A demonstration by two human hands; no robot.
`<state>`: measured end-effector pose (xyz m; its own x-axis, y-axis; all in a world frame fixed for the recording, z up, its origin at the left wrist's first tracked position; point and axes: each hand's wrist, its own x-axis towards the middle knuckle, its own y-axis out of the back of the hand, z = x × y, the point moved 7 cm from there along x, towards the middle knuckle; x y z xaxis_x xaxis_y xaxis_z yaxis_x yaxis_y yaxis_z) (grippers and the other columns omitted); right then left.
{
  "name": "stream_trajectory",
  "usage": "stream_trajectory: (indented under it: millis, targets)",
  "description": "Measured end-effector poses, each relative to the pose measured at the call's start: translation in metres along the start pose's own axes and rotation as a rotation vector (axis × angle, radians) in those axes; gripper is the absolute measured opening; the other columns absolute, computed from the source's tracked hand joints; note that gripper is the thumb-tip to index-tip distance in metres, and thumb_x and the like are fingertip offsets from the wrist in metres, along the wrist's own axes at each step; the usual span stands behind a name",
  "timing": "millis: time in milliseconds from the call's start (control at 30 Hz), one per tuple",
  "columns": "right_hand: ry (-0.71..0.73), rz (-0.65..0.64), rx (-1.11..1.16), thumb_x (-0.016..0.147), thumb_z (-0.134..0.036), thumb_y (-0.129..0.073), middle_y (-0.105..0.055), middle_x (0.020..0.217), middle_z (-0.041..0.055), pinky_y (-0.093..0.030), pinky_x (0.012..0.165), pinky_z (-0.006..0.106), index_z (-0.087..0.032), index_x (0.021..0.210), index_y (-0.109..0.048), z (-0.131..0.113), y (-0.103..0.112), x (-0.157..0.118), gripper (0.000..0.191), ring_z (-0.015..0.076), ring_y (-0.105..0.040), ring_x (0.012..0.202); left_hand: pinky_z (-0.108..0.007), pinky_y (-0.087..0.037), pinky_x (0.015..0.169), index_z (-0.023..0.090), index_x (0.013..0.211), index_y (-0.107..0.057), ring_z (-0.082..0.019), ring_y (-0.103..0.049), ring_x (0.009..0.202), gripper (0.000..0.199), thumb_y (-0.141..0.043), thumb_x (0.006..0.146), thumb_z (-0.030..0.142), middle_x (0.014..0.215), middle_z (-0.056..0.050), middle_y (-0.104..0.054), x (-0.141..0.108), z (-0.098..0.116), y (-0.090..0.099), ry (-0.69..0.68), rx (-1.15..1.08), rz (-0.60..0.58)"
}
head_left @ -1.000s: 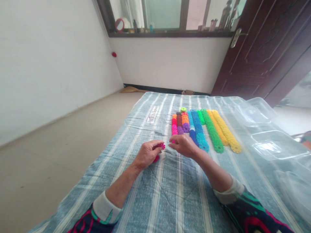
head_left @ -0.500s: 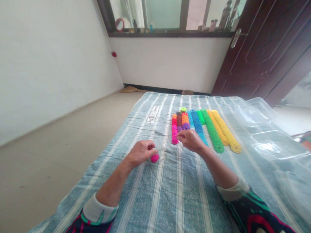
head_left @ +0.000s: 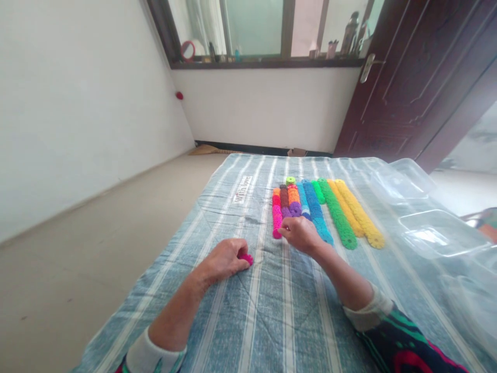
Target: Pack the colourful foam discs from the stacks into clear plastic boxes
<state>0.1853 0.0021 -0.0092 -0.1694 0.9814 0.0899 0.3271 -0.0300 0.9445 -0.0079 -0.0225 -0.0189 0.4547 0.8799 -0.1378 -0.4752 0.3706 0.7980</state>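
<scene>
My left hand (head_left: 228, 257) pinches a small pink notched disc (head_left: 247, 258) just above the striped cloth; whether it is one disc or a short stack I cannot tell. To its right, my right hand (head_left: 301, 233) has its fingers closed at the near end of a row of pink, red and orange discs (head_left: 276, 215). What sits between those fingertips, if anything, is hidden. Beyond the right hand lie further rows: brown and purple discs (head_left: 284, 199), orange and purple discs (head_left: 294, 199), blue discs (head_left: 312, 204), green discs (head_left: 337, 215) and yellow discs (head_left: 359, 212).
A lime-green disc stack (head_left: 290, 180) sits behind the rows. Clear plastic boxes stand on the right, one farther back (head_left: 406, 178) and one nearer (head_left: 442, 233). Printed lettering (head_left: 242, 190) marks the cloth (head_left: 217, 331). A dark red door (head_left: 407, 77) rises behind.
My left hand has closed on the pink disc that lay beside its fingertips. My right hand has stayed near the pink row's end. The whole view has shifted slightly.
</scene>
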Motion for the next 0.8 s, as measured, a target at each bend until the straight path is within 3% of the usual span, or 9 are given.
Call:
stream_trajectory:
  millis: [100, 233, 400, 567, 800]
  targets:
    - [0.084, -0.014, 0.136, 0.088, -0.031, -0.06, -0.071, 0.077, 0.0046, -0.032, 0.06, 0.024, -0.019, 0.081, -0.072, -0.015, 0.003, -0.004, 0.019, 0.0151, -0.062, 0.071, -0.024, -0.037, 0.059, 0.019, 0.065, -0.055, -0.014, -0.05, 0.063, 0.017, -0.06, 0.07, 0.034, 0.062, 0.003, -0.053, 0.001, 0.004, -0.001, -0.014, -0.049, -0.003]
    - [0.238, -0.123, 0.369, 0.084, -0.031, -0.065, -0.066, 0.066, 0.0, -0.03, 0.056, 0.021, -0.018, 0.08, -0.074, -0.046, -0.005, -0.014, 0.017, 0.0102, -0.054, 0.06, -0.024, -0.037, 0.057, 0.018, 0.067, -0.056, -0.013, -0.047, 0.06, 0.024, -0.06, 0.073, 0.041, 0.061, 0.004, -0.05, 0.0, 0.012, 0.0, -0.035, -0.171, 0.02]
    - [0.275, -0.146, 0.425, 0.082, -0.02, -0.064, -0.064, 0.066, -0.0005, -0.031, 0.056, 0.02, -0.017, 0.082, -0.074, -0.061, -0.015, -0.018, 0.011, 0.0092, -0.052, 0.061, -0.023, -0.034, 0.053, 0.017, 0.068, -0.06, -0.011, -0.042, 0.058, 0.026, -0.063, 0.072, 0.043, 0.059, 0.005, -0.047, 0.0, 0.018, 0.0, -0.032, -0.352, 0.073]
    - [0.302, -0.145, 0.453, 0.079, -0.012, -0.06, -0.059, 0.059, -0.0025, -0.029, 0.053, 0.02, -0.016, 0.074, -0.072, -0.05, -0.008, -0.014, 0.014, 0.008, -0.05, 0.056, -0.023, -0.038, 0.055, 0.017, 0.07, -0.064, -0.012, -0.046, 0.059, 0.023, -0.064, 0.072, 0.04, 0.061, 0.003, -0.053, 0.002, 0.017, -0.002, -0.026, -0.421, 0.104]
    - [0.154, 0.017, 0.343, 0.082, -0.015, -0.054, -0.056, 0.053, -0.0017, -0.028, 0.054, 0.021, -0.015, 0.066, -0.066, -0.003, 0.018, 0.0, 0.019, 0.0092, -0.049, 0.054, -0.025, -0.042, 0.057, 0.017, 0.074, -0.066, -0.013, -0.052, 0.058, 0.023, -0.063, 0.072, 0.039, 0.061, 0.002, -0.058, 0.003, 0.011, 0.0, 0.015, -0.458, 0.175]
